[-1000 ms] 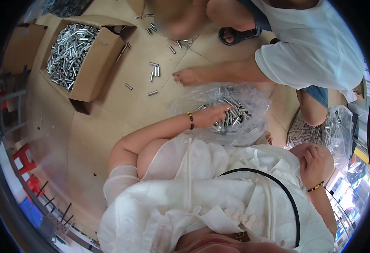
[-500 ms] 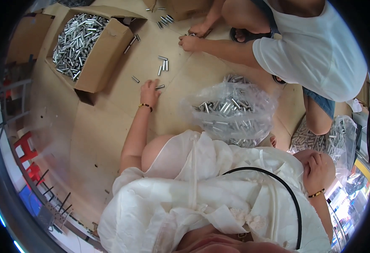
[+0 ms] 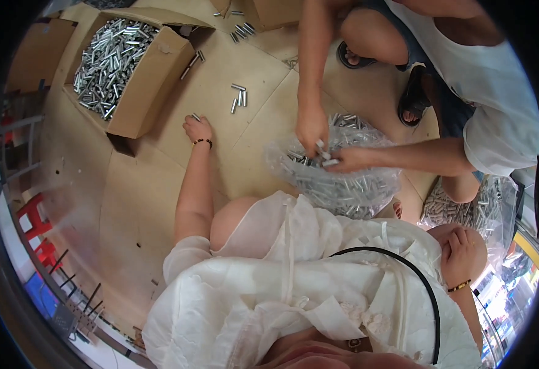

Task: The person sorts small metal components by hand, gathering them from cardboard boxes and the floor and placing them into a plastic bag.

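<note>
The left hand (image 3: 197, 128) lies flat on the floor (image 3: 158, 203), fingers closing over a stray metal tube (image 3: 195, 116) beside the box (image 3: 135, 80); next, pinch and lift. The right hand (image 3: 463, 252) rests loosely curled, empty.

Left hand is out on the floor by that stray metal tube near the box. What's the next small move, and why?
Probably close the left hand on the single loose tube at its fingertips. The hand lies flat on the cardboard floor with that tube just beyond it, while a few more tubes lie farther out. The right hand rests on the knee, away from them.
</note>
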The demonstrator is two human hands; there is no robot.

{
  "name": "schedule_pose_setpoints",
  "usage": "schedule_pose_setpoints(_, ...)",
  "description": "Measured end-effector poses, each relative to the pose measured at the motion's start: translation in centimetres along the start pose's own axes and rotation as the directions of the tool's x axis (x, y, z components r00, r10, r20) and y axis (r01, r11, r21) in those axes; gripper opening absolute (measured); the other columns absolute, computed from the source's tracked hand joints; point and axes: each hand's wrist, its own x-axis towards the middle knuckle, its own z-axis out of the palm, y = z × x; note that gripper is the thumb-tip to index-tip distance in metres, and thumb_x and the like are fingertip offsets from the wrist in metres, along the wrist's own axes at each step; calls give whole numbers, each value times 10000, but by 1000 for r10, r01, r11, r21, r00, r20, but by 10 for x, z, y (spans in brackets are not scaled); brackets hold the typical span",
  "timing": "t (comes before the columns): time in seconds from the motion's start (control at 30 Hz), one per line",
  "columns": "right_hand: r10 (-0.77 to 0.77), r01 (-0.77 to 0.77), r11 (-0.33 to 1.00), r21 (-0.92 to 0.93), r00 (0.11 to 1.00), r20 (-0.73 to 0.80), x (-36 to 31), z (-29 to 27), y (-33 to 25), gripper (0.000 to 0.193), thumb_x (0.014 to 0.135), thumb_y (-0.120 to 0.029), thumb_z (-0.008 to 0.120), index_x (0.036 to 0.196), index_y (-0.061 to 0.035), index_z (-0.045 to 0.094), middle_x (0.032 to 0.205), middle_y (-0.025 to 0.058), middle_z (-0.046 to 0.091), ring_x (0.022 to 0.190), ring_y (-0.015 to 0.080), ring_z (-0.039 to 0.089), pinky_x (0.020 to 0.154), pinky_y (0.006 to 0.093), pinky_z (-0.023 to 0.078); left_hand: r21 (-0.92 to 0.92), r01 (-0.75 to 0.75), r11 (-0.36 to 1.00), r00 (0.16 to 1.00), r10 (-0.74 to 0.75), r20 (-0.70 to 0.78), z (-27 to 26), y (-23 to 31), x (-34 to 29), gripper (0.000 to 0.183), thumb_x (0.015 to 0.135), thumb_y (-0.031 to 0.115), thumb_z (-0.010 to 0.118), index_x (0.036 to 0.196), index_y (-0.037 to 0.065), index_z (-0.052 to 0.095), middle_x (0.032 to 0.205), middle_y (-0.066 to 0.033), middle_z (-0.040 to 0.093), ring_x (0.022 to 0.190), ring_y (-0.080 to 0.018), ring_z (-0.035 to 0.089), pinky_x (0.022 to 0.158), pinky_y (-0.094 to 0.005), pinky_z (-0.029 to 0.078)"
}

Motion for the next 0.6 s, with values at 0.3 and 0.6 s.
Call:
schedule_pose_setpoints(0.3, 30, -29, 998, -55, 999, 11, -18, 11, 14, 97, 717, -81, 535, 778, -16, 574, 925, 144, 574, 892, 335, 531, 739, 422, 435, 56, -190, 980, 935, 164, 313, 4, 39, 11, 300, 847, 150, 491, 1112, 10, 497, 1070, -234, 550, 933, -406, 574, 790, -466, 483)
schedule_pose_setpoints(0.6, 42, -41, 998, -36, 998, 40, -13, 10, 12, 111, 714, -79, 534, 788, -9, 581, 930, 159, 577, 916, 351, 527, 779, 430, 433, 75, -584, 808, 789, 544, 288, 30, 99, -30, 401, 798, 354, 656, 1005, 45, 506, 966, -151, 517, 886, -343, 540, 729, -447, 488)
